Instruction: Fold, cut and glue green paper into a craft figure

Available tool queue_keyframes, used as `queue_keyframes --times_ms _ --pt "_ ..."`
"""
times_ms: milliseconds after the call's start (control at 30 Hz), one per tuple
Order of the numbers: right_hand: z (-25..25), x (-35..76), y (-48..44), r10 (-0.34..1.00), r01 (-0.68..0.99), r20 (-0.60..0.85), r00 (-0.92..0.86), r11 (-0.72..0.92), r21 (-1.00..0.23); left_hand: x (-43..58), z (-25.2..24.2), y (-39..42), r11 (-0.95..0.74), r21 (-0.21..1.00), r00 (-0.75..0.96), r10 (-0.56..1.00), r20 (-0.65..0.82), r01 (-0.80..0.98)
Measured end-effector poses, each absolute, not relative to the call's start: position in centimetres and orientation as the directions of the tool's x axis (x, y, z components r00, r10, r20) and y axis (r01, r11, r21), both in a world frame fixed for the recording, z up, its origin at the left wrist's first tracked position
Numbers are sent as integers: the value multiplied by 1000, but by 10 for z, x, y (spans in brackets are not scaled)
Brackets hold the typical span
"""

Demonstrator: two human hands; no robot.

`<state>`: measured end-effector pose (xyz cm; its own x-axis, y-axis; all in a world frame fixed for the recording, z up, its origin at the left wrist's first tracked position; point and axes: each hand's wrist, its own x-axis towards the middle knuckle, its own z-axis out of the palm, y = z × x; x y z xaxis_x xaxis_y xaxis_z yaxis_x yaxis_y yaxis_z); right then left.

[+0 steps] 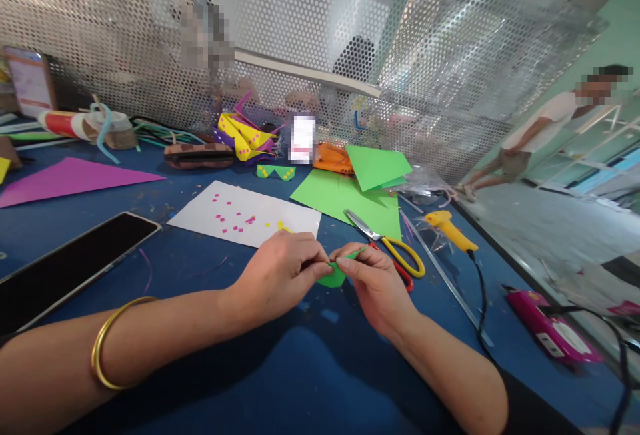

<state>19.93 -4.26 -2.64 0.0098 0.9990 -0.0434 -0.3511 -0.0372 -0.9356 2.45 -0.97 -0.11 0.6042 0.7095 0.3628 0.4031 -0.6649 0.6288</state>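
A small piece of green paper [333,278] is pinched between my two hands above the blue table. My left hand [280,272] has its thumb and fingers closed on the paper's left edge. On the other side, my right hand [375,282] grips it, and a corner sticks up past the fingers. Just beyond my right hand lie scissors [367,225] with one yellow and one red handle, partly on a large green sheet [345,198]. A white sheet [200,212] behind my left hand carries small pink and yellow paper bits.
A yellow glue gun [447,228] and a pink power strip [555,328] with cables lie right. Left are a dark flat tablet-like slab [75,265] and purple paper [75,182]. Folded yellow-purple papers [245,135] stand near the perforated metal screen [310,28]. A person [537,122] stands far right.
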Motion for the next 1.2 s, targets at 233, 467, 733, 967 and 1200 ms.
queue_keyframes --times_ms 233,467,733,967,1200 --pt "-26 195 -46 998 -354 -57 -16 -59 -933 24 0 -9 -743 506 616 658 433 438" --pt "-30 201 -44 998 -316 -16 58 3 -949 24 -1 -9 -587 672 540 779 318 451" --pt "-25 200 -41 997 -361 -73 -1 -69 -930 22 2 -8 -766 469 639 633 436 439" --pt "-26 197 -44 999 -239 -35 33 -26 -971 22 0 -5 -705 530 588 699 407 471" --pt "-28 199 -41 995 -228 3 97 25 -973 22 -2 -5 -553 664 537 802 262 503"
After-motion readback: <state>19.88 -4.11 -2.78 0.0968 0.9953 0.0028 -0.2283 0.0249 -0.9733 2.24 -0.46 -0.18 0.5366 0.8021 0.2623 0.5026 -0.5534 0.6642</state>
